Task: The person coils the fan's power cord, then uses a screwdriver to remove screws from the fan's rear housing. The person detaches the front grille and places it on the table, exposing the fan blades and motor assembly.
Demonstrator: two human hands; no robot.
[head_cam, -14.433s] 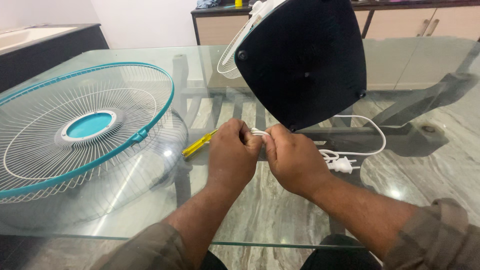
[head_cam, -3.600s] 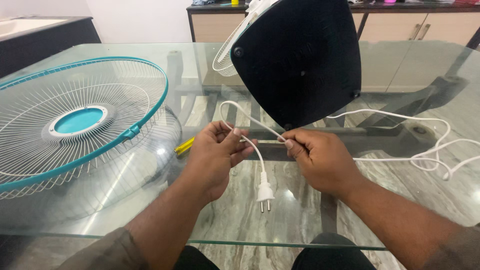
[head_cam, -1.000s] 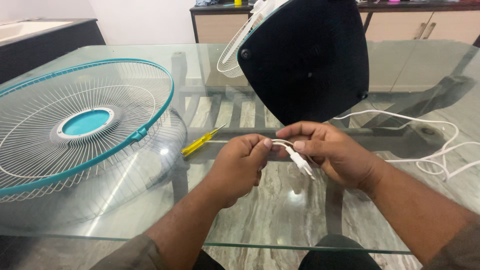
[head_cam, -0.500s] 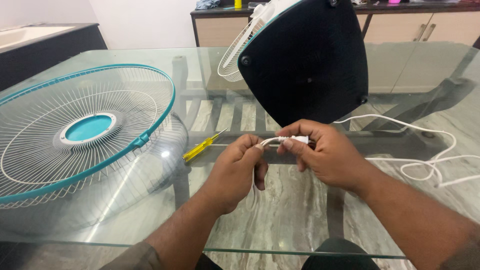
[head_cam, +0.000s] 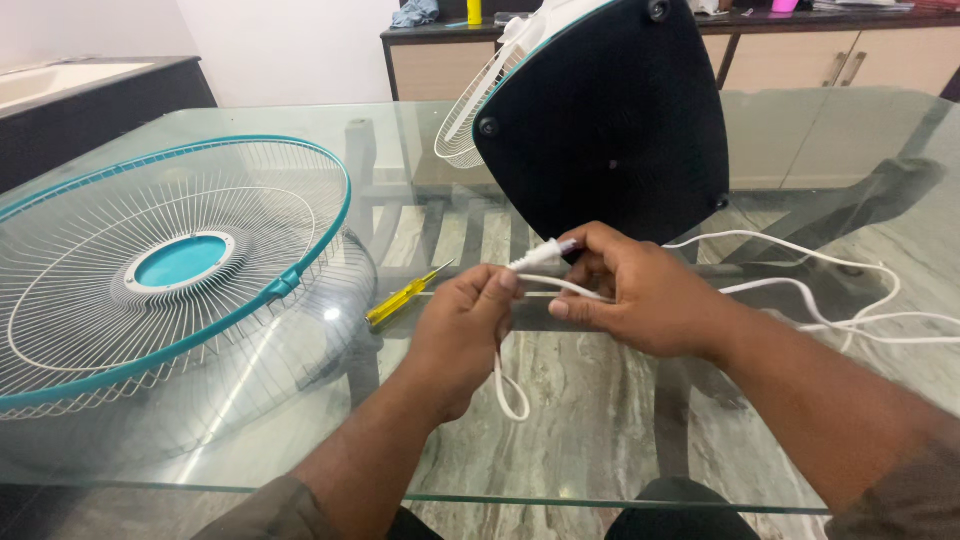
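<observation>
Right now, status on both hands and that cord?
Left hand and right hand both pinching the white cord. Plug end at right fingertips. Yellow screwdriver lies apart, nothing blocking.

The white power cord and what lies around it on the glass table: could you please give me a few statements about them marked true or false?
1. Both hands hold the white power cord. True: the left hand and right hand each pinch it.
2. The yellow screwdriver is in the right hand. False: it lies on the glass table, left of the hands.
3. The fan grille has a teal rim. True.
4. The black fan base lies flat on the table. False: it is tipped up, underside toward the camera.
5. A loop of cord hangs below the left hand. True.
</observation>
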